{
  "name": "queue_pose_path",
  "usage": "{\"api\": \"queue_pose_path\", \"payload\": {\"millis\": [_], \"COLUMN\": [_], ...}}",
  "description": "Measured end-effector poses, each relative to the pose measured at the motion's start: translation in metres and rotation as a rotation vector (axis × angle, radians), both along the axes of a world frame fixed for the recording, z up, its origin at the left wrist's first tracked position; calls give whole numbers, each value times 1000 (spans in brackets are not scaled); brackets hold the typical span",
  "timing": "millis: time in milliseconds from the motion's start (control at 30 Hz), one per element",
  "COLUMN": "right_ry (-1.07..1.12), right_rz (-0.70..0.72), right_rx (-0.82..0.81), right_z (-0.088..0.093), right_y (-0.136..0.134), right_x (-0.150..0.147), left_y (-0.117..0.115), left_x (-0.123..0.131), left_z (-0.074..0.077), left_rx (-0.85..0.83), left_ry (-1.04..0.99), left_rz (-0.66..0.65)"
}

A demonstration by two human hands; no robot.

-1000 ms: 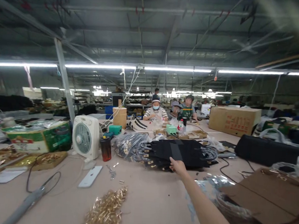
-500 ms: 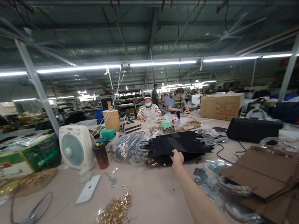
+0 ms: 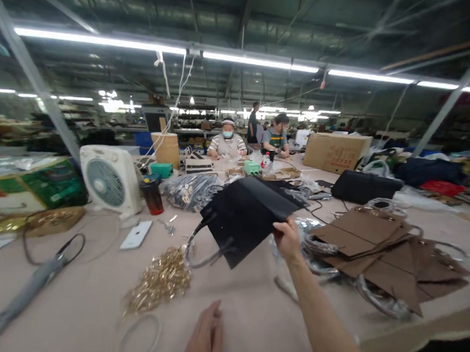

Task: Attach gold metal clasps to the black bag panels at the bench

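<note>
My right hand (image 3: 287,238) is closed on the edge of a flat black paper bag (image 3: 248,214), which hangs tilted above the table with its clear looped handles (image 3: 201,251) dangling. My left hand (image 3: 205,337) rests low at the near edge with its fingers together and nothing visible in it. A heap of small gold metal fittings (image 3: 159,278) lies just left of the left hand. More black bags (image 3: 286,193) lie stacked farther back.
Brown flat bags (image 3: 379,245) lie spread at the right. A white fan (image 3: 108,180), a dark cup (image 3: 152,194), a white phone (image 3: 135,235) and a grey tool with cable (image 3: 29,290) are at left. Two people sit at the far end by a cardboard box (image 3: 335,151).
My right hand took hold of a black bag on the far stack and pulled it up and toward me. My left hand came into view at the bottom. The camera tilted down.
</note>
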State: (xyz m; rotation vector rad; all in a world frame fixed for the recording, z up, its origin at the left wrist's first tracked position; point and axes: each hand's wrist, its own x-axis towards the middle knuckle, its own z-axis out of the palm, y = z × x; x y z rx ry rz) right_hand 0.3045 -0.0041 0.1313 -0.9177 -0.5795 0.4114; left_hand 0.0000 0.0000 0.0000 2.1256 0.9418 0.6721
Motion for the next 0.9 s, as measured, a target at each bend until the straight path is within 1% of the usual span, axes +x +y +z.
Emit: {"api": "queue_pose_path", "payload": {"millis": [67, 133, 167, 200, 267, 333, 400, 433, 500, 567, 600, 667, 733, 767, 833, 900], "right_ry": [-77, -143, -174, -201, -256, -316, -351, -358, -368, -400, -417, -438, -444, -440, -423, -404], "right_rz": [57, 93, 111, 128, 168, 245, 360, 412, 474, 495, 506, 516, 479, 440, 346, 270], "right_rx": [12, -8, -25, -48, -114, -208, -314, -366, -465, -565, -622, -738, -824, -841, -846, -846], "right_z": [10, 15, 15, 14, 7, -6, -23, -33, -54, -75, -85, -104, -121, -129, -145, -159], "right_y": [-29, -60, -75, -90, -119, -145, -170, -181, -204, -226, -236, -253, -263, -266, -267, -266], "right_x": [-8, -15, -18, -22, -31, -41, -49, -52, -55, -55, -54, -55, -60, -63, -70, -75], "left_y": [11, 23, 28, 32, 33, 28, 17, 11, -1, -11, -15, -19, -19, -18, -14, -10], "left_x": [-4, -9, -12, -15, -21, -24, -24, -24, -21, -18, -17, -14, -10, -8, -3, 2], "left_z": [2, 12, 19, 27, 43, 54, 59, 58, 52, 43, 39, 30, 24, 22, 17, 11], "left_rx": [-301, -613, -776, -931, -1205, -1361, -1453, -1478, -1440, -1298, -1213, -1073, -931, -849, -684, -553], "left_ry": [-230, -500, -619, -715, -824, -904, -957, -964, -955, -939, -934, -897, -823, -772, -667, -578], "left_rz": [140, 248, 260, 206, -16, -201, -273, -263, -159, -44, -12, 7, 44, 78, 145, 184]}}
